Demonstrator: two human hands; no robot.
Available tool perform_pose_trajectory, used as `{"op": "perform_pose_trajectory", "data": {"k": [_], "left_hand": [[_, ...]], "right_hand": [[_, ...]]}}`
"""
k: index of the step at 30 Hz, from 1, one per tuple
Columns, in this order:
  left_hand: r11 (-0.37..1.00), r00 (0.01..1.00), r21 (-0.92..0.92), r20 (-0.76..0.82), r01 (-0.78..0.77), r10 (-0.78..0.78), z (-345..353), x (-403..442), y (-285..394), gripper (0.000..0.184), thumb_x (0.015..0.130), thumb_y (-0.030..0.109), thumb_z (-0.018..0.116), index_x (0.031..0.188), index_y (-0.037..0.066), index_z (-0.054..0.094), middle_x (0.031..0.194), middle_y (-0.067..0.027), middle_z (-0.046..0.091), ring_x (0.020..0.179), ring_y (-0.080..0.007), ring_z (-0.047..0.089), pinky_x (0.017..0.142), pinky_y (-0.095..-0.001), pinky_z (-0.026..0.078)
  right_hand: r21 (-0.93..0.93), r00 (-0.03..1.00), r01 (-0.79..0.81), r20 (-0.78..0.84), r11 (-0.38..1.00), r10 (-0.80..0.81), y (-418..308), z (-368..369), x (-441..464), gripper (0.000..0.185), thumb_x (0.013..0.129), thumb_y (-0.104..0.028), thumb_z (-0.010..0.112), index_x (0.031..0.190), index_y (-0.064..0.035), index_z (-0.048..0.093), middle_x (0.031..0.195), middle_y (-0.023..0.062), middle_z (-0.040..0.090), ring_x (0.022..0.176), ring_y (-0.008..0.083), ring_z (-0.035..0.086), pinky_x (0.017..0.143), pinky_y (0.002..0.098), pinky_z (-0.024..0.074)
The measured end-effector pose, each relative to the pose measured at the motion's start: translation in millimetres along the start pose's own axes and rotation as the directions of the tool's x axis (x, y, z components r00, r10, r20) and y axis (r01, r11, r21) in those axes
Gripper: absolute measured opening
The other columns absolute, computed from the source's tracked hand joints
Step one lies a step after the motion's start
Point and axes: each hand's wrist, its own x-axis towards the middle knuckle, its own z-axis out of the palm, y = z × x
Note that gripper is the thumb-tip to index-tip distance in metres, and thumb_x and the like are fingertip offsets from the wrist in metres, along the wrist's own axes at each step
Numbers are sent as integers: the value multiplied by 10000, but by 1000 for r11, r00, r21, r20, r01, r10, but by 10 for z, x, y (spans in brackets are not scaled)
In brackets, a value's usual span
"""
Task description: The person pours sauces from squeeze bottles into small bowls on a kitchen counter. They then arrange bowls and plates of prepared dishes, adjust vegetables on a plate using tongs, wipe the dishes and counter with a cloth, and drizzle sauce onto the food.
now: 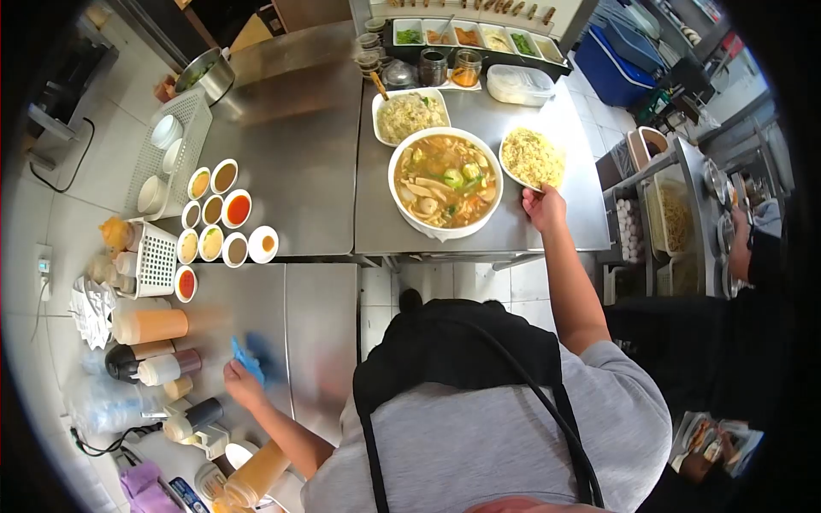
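Note:
On the steel counter at the right, my right hand (540, 205) grips the near rim of a white plate of yellow fried rice (532, 157). Left of that plate stands a large white bowl of soup (445, 183) with vegetables and mushrooms. Behind the soup is a square white bowl of rice (410, 116) with a wooden handle sticking out. My left hand (243, 381) is over the lower steel counter at the left, its fingers closed on a blue cloth (249, 359).
Small sauce cups (237, 209) stand in a group at the left, beside a white basket (157, 261) and squeeze bottles (154, 326). A tray of toppings (466, 36) and a lidded plastic container (520, 85) line the back. Another person's hand (740, 232) is at the far right.

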Motion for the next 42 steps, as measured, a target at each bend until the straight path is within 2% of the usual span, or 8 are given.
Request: {"op": "perform_pose_trajectory", "data": {"k": [3,7,11,13,17,25,29,42], "left_hand": [[900,993,-437,107,-2,54,410,27,395,308,877,271,405,848,-2,545,804,-96,573,701,-201,551,634,-370,429],[103,666,-672,740,733,89,891,-117,1585,345,877,326,429,1010,18,511,888,-60,570,786,-182,556,719,-309,467],[496,798,-742,584,452,146,1438,-231,2362,366,818,363,517,998,45,507,869,-96,574,770,-195,559,652,-312,450],[799,865,-601,403,2,300,1483,-175,2669,315,820,325,509,954,41,533,839,-135,577,758,-246,560,654,-333,447],[786,788,-97,28,-610,615,1470,-70,3053,261,833,269,465,898,38,567,820,-190,573,750,-335,544,678,-373,436],[890,951,-444,213,-108,222,1412,98,3738,265,848,245,456,914,4,544,778,-124,574,686,-260,554,619,-344,444],[630,745,-610,663,481,73,1564,70,3628,234,830,184,491,954,-13,515,754,-40,553,648,-123,527,539,-270,440],[782,684,-569,678,256,270,1457,-54,3822,159,763,134,562,866,13,576,703,5,554,570,-62,470,500,-213,388]], "right_hand": [[-28,1000,17,-6,999,-18,-72,-7,231,205,869,-167,336,958,-4,425,750,95,538,603,176,550,501,284,452],[-35,1000,4,5,999,-3,-210,39,505,218,867,-186,347,946,-3,433,753,97,538,609,179,554,494,282,453],[-29,980,-106,163,994,110,-332,-60,704,303,869,-280,367,888,3,474,754,98,546,597,182,550,504,291,451],[-91,953,-181,230,979,197,-385,-173,700,336,867,-313,378,880,6,483,756,95,548,589,183,544,502,293,448],[-231,898,-212,337,950,283,-435,-414,679,354,876,-349,360,1024,-36,434,763,99,546,575,184,534,502,296,447],[-282,832,-220,446,934,330,-496,-419,734,337,884,-334,342,1100,-78,379,768,98,546,585,169,541,502,289,455],[-223,828,-211,477,952,295,-466,-521,668,344,880,-341,374,1115,-89,376,759,90,545,580,161,541,503,281,461],[-129,818,-173,533,976,215,-456,-528,645,312,879,-300,380,1101,-83,363,792,106,539,608,166,552,534,283,480]]}}
